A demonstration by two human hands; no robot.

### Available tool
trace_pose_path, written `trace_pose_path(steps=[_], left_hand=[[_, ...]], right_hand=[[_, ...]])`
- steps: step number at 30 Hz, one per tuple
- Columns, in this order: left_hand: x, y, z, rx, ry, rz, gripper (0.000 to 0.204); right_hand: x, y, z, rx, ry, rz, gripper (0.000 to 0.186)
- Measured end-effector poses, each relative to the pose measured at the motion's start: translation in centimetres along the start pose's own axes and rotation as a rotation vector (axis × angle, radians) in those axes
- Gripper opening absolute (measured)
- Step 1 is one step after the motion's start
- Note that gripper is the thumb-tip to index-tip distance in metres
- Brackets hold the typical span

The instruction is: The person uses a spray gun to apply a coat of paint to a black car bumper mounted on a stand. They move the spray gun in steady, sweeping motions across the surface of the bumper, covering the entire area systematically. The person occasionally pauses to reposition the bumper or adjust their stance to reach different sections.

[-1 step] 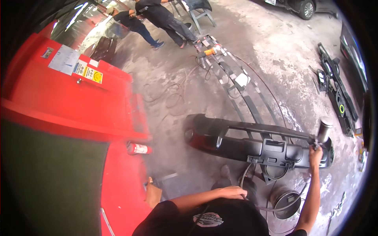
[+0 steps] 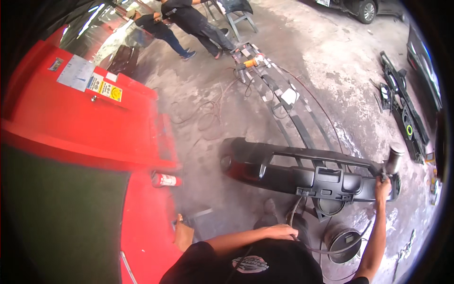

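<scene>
Downward view from head (fisheye)

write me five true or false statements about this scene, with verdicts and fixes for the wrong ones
1. The right hand holds a spray gun. True.
2. The left hand grips the orange power tool. False: it holds a hose.
3. The spray gun is at the bumper's left end. False: it is at the right end of the bumper.
4. A car wheel shows at the upper right. True.
5. The bumper is white. False: it is black.
</scene>
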State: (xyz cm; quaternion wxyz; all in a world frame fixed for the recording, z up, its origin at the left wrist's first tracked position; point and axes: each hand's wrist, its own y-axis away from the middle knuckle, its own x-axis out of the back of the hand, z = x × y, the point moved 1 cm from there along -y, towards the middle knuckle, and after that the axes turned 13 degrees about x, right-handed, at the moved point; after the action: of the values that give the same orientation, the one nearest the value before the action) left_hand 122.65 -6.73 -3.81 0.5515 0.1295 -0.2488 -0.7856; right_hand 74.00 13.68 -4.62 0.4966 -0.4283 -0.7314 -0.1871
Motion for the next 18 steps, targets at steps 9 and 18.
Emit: trace_pose_path(steps=[9,18], left_hand=[[-0.1,-0.2,-0.8,-0.115,-0.267,0.027,0.025],[-0.1,7.2,-6.8,0.109,-0.185,-0.019,0.021]], right_hand=[[4.9,5.0,4.9,-0.235,0.074,0.014,0.045],[1.5,10.7,-28.1,0.014,-0.522,-0.271,0.028]])
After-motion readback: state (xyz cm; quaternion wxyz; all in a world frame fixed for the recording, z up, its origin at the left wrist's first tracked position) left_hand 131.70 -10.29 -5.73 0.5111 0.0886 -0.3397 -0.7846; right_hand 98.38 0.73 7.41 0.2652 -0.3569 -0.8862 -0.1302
